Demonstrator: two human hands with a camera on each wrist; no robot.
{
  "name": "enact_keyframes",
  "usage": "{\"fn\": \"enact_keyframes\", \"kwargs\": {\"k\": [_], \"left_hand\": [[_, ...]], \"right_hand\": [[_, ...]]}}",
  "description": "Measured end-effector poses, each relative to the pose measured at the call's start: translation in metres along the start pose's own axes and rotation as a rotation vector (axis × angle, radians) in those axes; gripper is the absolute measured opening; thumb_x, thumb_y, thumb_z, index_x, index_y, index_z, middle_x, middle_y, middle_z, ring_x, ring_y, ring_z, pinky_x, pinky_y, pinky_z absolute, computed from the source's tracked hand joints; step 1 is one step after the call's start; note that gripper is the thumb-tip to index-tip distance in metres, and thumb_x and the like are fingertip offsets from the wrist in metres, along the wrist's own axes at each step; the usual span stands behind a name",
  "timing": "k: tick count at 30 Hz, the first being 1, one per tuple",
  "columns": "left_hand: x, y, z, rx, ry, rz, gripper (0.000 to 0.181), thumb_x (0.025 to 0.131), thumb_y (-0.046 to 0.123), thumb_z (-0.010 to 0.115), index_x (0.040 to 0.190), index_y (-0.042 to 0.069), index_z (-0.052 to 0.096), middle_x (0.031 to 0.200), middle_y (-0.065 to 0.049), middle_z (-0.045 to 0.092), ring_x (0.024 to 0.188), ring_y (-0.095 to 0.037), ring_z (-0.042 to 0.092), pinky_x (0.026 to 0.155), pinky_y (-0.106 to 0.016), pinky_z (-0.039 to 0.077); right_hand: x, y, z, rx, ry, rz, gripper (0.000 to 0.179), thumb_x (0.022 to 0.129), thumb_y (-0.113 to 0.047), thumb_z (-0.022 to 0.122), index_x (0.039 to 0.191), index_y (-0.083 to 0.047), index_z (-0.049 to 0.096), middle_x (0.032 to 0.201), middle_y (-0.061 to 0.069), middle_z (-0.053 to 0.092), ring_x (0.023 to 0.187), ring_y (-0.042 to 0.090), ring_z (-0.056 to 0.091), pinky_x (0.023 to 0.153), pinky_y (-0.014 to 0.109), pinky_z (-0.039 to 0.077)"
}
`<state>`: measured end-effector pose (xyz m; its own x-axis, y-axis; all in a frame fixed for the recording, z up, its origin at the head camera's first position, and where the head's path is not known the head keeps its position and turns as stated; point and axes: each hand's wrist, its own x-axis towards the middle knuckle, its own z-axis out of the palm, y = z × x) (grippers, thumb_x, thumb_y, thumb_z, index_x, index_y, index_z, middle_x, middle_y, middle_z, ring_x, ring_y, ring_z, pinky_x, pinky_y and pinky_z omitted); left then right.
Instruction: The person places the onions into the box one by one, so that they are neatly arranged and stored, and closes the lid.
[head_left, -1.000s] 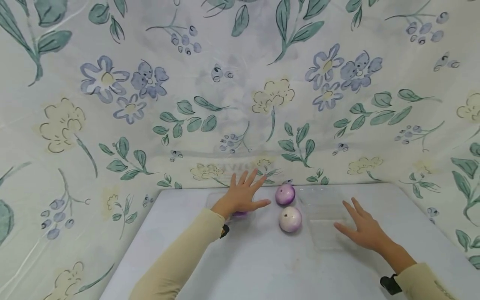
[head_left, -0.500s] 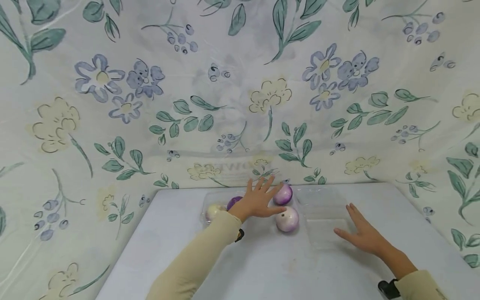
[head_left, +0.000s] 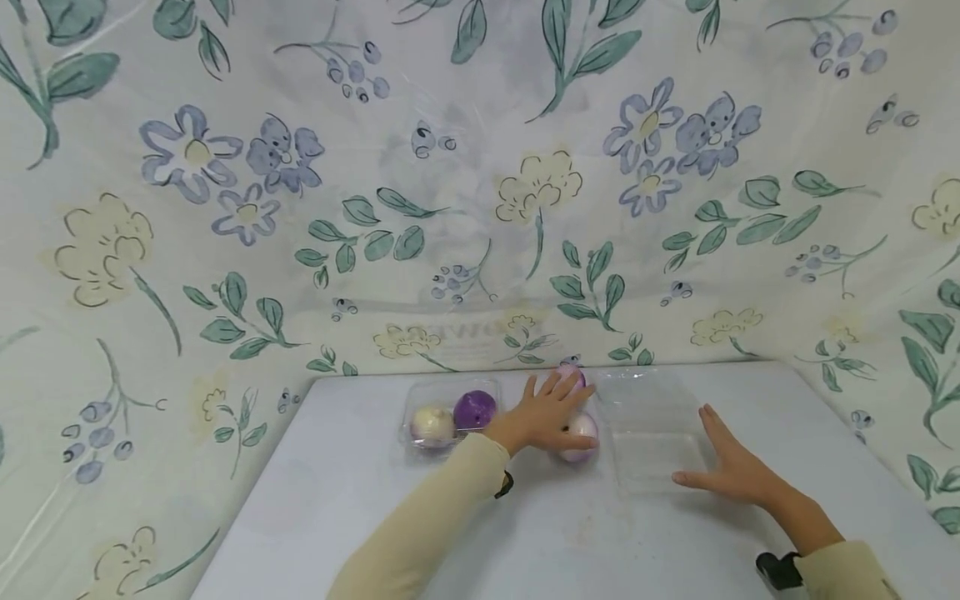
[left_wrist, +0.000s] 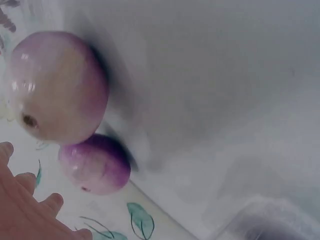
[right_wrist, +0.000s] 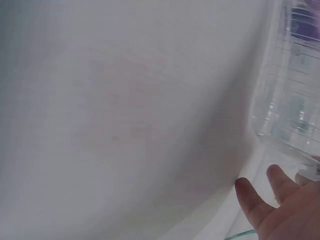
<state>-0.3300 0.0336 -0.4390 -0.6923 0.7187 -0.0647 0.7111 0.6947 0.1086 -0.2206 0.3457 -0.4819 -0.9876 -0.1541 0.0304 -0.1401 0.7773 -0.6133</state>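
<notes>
My left hand [head_left: 540,417] hovers over two glossy onion-like balls with its fingers spread. In the left wrist view, the paler ball [left_wrist: 60,85] has a small dark hole. The purple ball [left_wrist: 95,165] sits just behind it. Whether my fingers touch either ball cannot be made out. To their right lies a clear plastic clamshell box [head_left: 660,462] with its lid folded back. Beside that box's right side is my right hand [head_left: 738,471], thumb and fingers apart, holding nothing. In the right wrist view, its fingers lie near a corner of the clear box [right_wrist: 285,100].
A second clear box [head_left: 411,400] stands at the left of the white table [head_left: 337,483]. Inside it are a yellowish-white ball [head_left: 432,427] and a dark purple ball [head_left: 475,410]. A floral sheet [head_left: 450,208] hangs behind the table's back edge.
My left hand has moved right, from above the left box to over the two loose balls, uncovering that box's contents. My right hand has stayed nearly in place.
</notes>
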Motion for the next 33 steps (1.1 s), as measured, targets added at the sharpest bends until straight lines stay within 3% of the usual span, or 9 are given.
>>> {"fn": "enact_keyframes", "kwargs": {"k": [5,10,15,20,25,29,33], "left_hand": [[-0.001,0.002,0.008,-0.056,0.003,0.005,0.087,0.088,0.07,0.053,0.159,0.034,0.017,0.168,0.001,0.009,0.155,-0.031,0.005,0.12,-0.063,0.005],[-0.004,0.006,0.012,-0.104,-0.004,0.024,0.082,0.091,0.066,0.051,0.159,0.032,0.02,0.168,0.002,0.011,0.155,-0.026,0.008,0.121,-0.062,0.008],[-0.003,0.008,0.015,-0.145,0.046,0.039,0.075,0.093,0.059,0.055,0.156,0.028,0.029,0.167,0.0,0.016,0.154,-0.023,0.016,0.12,-0.06,0.017],[0.001,0.007,0.02,-0.209,0.092,0.093,0.067,0.092,0.048,0.064,0.149,0.018,0.044,0.161,-0.006,0.033,0.149,-0.021,0.03,0.119,-0.044,0.03],[0.005,0.007,0.023,-0.236,0.145,0.14,0.054,0.091,0.036,0.071,0.136,0.008,0.057,0.142,-0.008,0.056,0.139,-0.021,0.045,0.117,-0.029,0.034],[0.007,0.009,0.025,-0.302,0.164,0.129,0.048,0.087,0.03,0.075,0.128,0.007,0.061,0.13,-0.006,0.063,0.127,-0.019,0.053,0.111,-0.026,0.039],[0.008,0.01,0.03,-0.422,0.155,0.064,0.049,0.084,0.029,0.079,0.126,0.01,0.062,0.13,-0.006,0.062,0.12,-0.015,0.056,0.105,-0.025,0.043]], "right_hand": [[0.005,-0.003,-0.002,0.057,-0.018,0.026,0.125,0.078,-0.04,0.081,0.153,0.011,-0.005,0.159,0.037,-0.006,0.144,0.059,0.002,0.11,0.075,0.011],[0.007,-0.005,-0.005,0.09,-0.034,0.052,0.126,0.078,-0.039,0.081,0.153,0.01,-0.007,0.158,0.038,-0.005,0.141,0.062,0.01,0.108,0.075,0.016],[0.01,-0.006,-0.004,0.101,-0.043,0.061,0.127,0.078,-0.04,0.082,0.153,0.009,-0.008,0.158,0.038,-0.005,0.139,0.063,0.016,0.107,0.075,0.021],[0.012,-0.005,-0.004,0.144,-0.061,0.055,0.127,0.078,-0.036,0.082,0.153,0.009,-0.01,0.158,0.038,-0.007,0.138,0.064,0.014,0.107,0.076,0.019],[0.013,-0.003,-0.004,0.178,-0.058,0.059,0.127,0.078,-0.035,0.082,0.154,0.006,-0.011,0.159,0.036,-0.008,0.139,0.062,0.015,0.106,0.077,0.019],[0.012,0.0,-0.002,0.173,-0.047,0.073,0.129,0.077,-0.036,0.083,0.154,0.005,-0.013,0.159,0.037,-0.006,0.139,0.062,0.016,0.105,0.077,0.02],[0.008,0.002,0.002,0.171,-0.043,0.109,0.131,0.077,-0.039,0.083,0.153,0.005,-0.015,0.158,0.038,-0.006,0.139,0.062,0.017,0.105,0.077,0.02]]}}
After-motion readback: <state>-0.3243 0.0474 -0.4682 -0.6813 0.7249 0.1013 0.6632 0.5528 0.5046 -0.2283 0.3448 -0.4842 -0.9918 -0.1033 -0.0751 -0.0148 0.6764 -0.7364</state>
